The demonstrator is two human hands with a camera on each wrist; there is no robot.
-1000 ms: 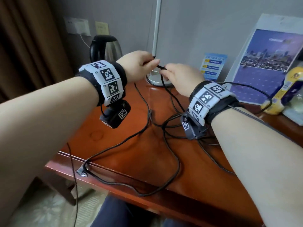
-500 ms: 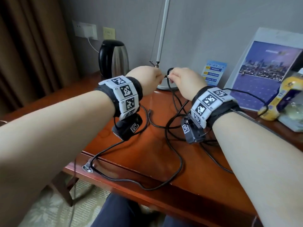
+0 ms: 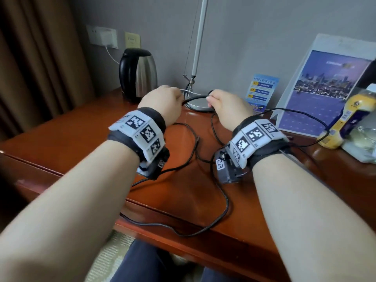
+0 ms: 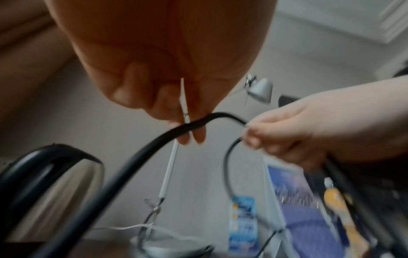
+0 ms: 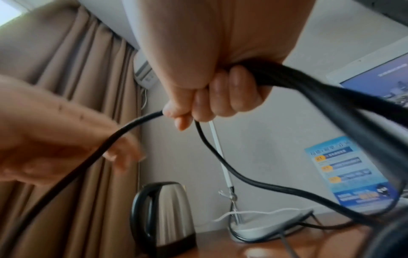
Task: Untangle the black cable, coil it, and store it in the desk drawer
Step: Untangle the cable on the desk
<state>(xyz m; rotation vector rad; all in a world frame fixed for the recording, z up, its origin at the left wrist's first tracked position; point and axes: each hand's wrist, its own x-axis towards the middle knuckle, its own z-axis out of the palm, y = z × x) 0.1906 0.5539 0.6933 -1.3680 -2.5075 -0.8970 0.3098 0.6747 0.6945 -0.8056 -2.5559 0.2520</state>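
Note:
Both hands are raised over the wooden desk (image 3: 81, 139), in front of the lamp base. My left hand (image 3: 162, 100) pinches the black cable (image 3: 195, 97) at its fingertips (image 4: 187, 125). My right hand (image 3: 225, 104) is a fist around a bundle of cable loops (image 5: 287, 75). A short stretch of cable (image 4: 132, 165) spans the gap between the hands. From the right hand one strand (image 5: 220, 157) hangs down. The remaining cable lies slack (image 3: 223, 210) on the desk and curves over its front edge. No drawer shows plainly.
A steel kettle (image 3: 138, 74) stands at the back left and a lamp base (image 3: 197, 105) sits just behind the hands. A blue card (image 3: 262, 92), a brochure stand (image 3: 321, 88) and a yellow bottle (image 3: 345, 119) line the back right. A curtain hangs at the left.
The hands, close together before, have drawn apart, pulling a length of cable taut between them. Fewer slack loops lie on the desk under the right wrist.

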